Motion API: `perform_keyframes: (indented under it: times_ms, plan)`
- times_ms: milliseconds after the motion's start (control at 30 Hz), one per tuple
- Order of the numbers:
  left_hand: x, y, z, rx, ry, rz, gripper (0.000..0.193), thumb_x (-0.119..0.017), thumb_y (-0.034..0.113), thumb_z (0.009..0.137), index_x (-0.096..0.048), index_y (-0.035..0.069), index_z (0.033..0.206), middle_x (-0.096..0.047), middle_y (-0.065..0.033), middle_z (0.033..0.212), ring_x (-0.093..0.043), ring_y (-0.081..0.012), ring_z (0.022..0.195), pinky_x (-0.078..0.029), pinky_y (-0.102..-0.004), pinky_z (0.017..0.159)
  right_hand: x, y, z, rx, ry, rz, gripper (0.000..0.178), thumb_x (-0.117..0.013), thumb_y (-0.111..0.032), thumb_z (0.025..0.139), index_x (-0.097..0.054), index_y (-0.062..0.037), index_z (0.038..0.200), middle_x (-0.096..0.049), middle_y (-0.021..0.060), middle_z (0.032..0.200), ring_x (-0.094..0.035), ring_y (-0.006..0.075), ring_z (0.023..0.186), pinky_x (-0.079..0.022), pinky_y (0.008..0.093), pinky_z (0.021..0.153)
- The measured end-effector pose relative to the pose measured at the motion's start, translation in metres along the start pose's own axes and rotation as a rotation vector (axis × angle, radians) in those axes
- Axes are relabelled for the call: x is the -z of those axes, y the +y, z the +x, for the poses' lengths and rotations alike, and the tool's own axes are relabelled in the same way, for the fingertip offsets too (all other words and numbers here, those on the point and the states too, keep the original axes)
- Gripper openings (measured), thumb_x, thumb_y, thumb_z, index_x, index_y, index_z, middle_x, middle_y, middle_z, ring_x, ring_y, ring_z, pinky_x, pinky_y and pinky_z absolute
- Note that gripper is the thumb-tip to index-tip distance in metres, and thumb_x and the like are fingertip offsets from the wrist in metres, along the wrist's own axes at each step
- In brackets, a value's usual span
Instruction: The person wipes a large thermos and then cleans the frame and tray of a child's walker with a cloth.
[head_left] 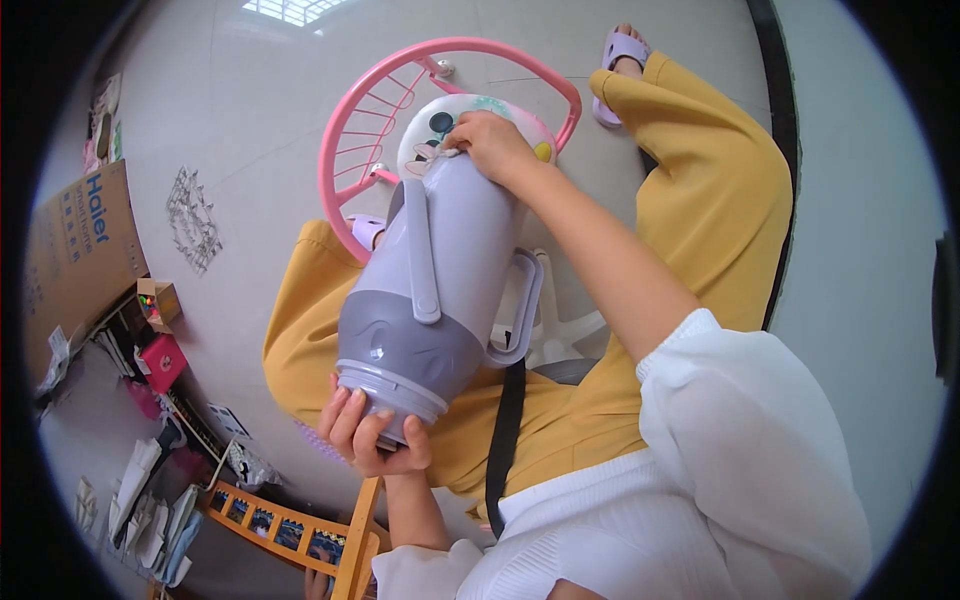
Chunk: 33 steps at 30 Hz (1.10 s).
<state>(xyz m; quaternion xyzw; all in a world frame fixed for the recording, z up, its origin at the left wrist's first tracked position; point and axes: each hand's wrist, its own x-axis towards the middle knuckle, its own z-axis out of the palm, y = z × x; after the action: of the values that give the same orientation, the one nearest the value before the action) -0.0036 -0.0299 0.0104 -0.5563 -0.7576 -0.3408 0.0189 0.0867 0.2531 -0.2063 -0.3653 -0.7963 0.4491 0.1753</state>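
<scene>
My left grip (pixel 375 432) is clamped around the ringed neck end of a lavender jug (pixel 440 240), which lies tilted over my lap, that end toward me. My right grip (pixel 490 148) curls over its far end; a small pale bit shows by the fingertips, and I cannot tell what they pinch. The carry handle (pixel 424 260) lies along the jug's flank, and the side handle (pixel 535 300) juts out to the right, in front of a white base (pixel 560 327). A black strap (pixel 507 435) runs down just beside the jug. Beyond, a pink-rimmed chair (pixel 455 44) rings a patterned cushion (pixel 415 125), partly hidden by the jug and my right grip. Well off to the left are a large cardboard box (pixel 85 265), a small open box (pixel 160 308) and a pink box (pixel 163 362); a wooden frame (pixel 357 535) stands near my left forearm.
</scene>
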Motion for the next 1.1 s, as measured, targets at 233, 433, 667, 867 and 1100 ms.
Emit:
perform_keyframes:
  times_ms: [233, 433, 667, 867, 1100]
  plan:
    - [0.004, -0.006, 0.004, 0.023, 0.016, -0.016, 0.028, -0.063, 0.029, 0.083, -0.052, 0.004, 0.089, -0.056, -0.0157, 0.107, -0.052, -0.0352, 0.107, -0.043, -0.0539, 0.097, 0.015, -0.003, -0.029, -0.104, 0.109, -0.009, 0.015, -0.057, -0.009, 0.079, -0.071, -0.0103, 0.082, -0.065, 0.0070, 0.088, -0.062, 0.0276, 0.088, -0.049, 0.0378, 0.076]
    - [-0.003, 0.003, 0.013, 0.062, 0.050, 0.009, 0.027, -0.063, 0.027, 0.082, -0.052, 0.003, 0.090, -0.056, -0.0159, 0.108, -0.052, -0.0343, 0.107, -0.040, -0.0507, 0.099, 0.016, 0.001, -0.082, -0.292, 0.289, -0.019, 0.011, -0.060, -0.010, 0.079, -0.071, -0.0094, 0.082, -0.065, 0.0092, 0.084, -0.062, 0.0300, 0.082, -0.049, 0.0401, 0.073]
    - [-0.008, 0.009, 0.012, 0.132, 0.124, 0.026, 0.022, -0.062, 0.019, 0.083, -0.053, 0.001, 0.093, -0.056, -0.0167, 0.113, -0.052, -0.0308, 0.106, -0.038, -0.0447, 0.096, 0.017, 0.019, -0.090, -0.618, 0.405, 0.417, 0.014, -0.063, -0.008, 0.078, -0.072, -0.0083, 0.089, -0.069, 0.0108, 0.085, -0.066, 0.0255, 0.079, -0.051, 0.0350, 0.073]
    - [-0.008, 0.013, 0.007, 0.114, 0.120, 0.075, 0.022, -0.062, 0.019, 0.084, -0.053, 0.001, 0.094, -0.056, -0.0169, 0.114, -0.052, -0.0307, 0.106, -0.038, -0.0448, 0.096, 0.013, -0.008, -0.024, -0.272, 0.314, 0.372, 0.022, -0.056, -0.005, 0.078, -0.073, -0.0111, 0.091, -0.069, 0.0104, 0.094, -0.065, 0.0246, 0.088, -0.050, 0.0341, 0.080]
    - [-0.012, 0.013, 0.009, 0.130, 0.141, 0.046, 0.023, -0.061, 0.018, 0.084, -0.053, 0.000, 0.094, -0.055, -0.0177, 0.111, -0.053, -0.0306, 0.105, -0.038, -0.0451, 0.096, 0.002, -0.015, -0.001, -0.094, 0.039, -0.045, 0.024, -0.054, -0.006, 0.081, -0.072, -0.0112, 0.095, -0.067, 0.0070, 0.096, -0.061, 0.0268, 0.095, -0.048, 0.0364, 0.084]
